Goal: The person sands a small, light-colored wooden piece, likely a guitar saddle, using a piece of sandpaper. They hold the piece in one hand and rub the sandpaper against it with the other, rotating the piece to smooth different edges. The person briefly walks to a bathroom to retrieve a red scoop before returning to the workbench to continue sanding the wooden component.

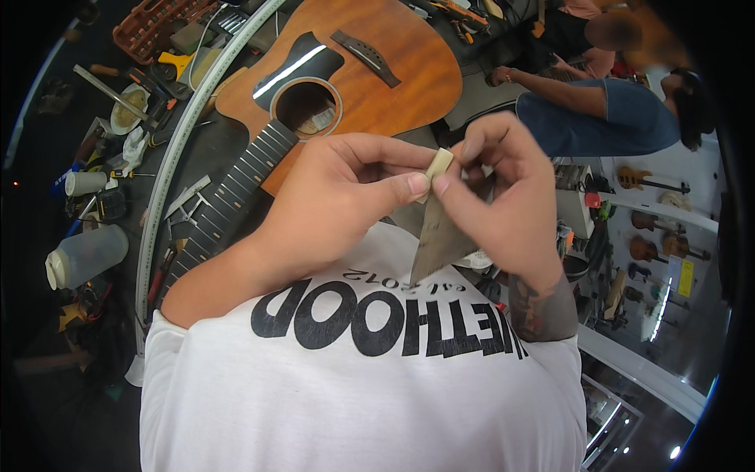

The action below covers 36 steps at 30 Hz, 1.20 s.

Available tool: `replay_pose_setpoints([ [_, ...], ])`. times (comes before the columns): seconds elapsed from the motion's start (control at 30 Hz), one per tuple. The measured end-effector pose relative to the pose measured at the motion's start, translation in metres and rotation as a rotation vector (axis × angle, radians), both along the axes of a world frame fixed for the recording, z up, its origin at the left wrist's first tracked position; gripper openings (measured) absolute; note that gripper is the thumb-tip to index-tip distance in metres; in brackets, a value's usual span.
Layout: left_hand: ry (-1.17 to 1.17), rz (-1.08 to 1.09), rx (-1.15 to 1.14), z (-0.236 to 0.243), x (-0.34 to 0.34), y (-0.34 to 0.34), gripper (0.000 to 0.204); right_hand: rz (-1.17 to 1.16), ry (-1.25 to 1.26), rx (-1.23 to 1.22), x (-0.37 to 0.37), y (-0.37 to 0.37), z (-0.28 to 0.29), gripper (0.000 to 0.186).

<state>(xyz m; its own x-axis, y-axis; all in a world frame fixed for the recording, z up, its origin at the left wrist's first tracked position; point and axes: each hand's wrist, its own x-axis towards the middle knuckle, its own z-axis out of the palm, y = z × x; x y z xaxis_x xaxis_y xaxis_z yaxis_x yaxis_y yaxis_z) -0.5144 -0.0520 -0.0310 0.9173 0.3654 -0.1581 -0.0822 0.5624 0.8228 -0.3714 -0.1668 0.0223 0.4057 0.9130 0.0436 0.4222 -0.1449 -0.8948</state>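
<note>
My left hand point(354, 193) is closed, pinching a small pale cream block point(440, 164) between thumb and fingertips, in front of my chest. My right hand point(503, 193) is closed on the same small block from the other side, its thumb at a dark grey sheet point(436, 236) with a pointed lower corner, apparently abrasive paper, hanging under the block. Beyond my hands an orange-brown acoustic guitar point(405, 90) lies with its dark fretted neck point(220, 208) running toward the lower left, behind my left forearm.
A curved metal straightedge point(169, 173) runs left of the guitar, beside scattered tools, a red tool case point(145, 31) and a translucent bottle point(86, 256). A person in a blue shirt point(598, 118) and another in pink point(590, 39) are at the upper right. Guitars point(645, 252) hang behind.
</note>
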Motion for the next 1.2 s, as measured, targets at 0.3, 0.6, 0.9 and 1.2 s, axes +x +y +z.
replay_pose_setpoints([
  [0.3, 0.017, -0.023, 0.028, 0.003, -0.002, 0.007, 0.028, 0.034, 0.020, -0.084, -0.005, 0.003, 0.005, 0.030],
  [0.6, 0.003, 0.015, 0.002, -0.009, 0.001, 0.009, 0.029, 0.002, 0.006, -0.028, -0.005, 0.008, -0.008, 0.031],
  [0.9, 0.005, -0.030, -0.040, -0.004, 0.002, 0.015, 0.026, -0.065, -0.020, 0.029, -0.003, 0.009, -0.012, 0.037],
  [1.2, 0.023, 0.014, 0.133, -0.004, 0.003, 0.016, 0.024, -0.124, 0.029, 0.049, 0.005, 0.015, -0.003, 0.043],
])
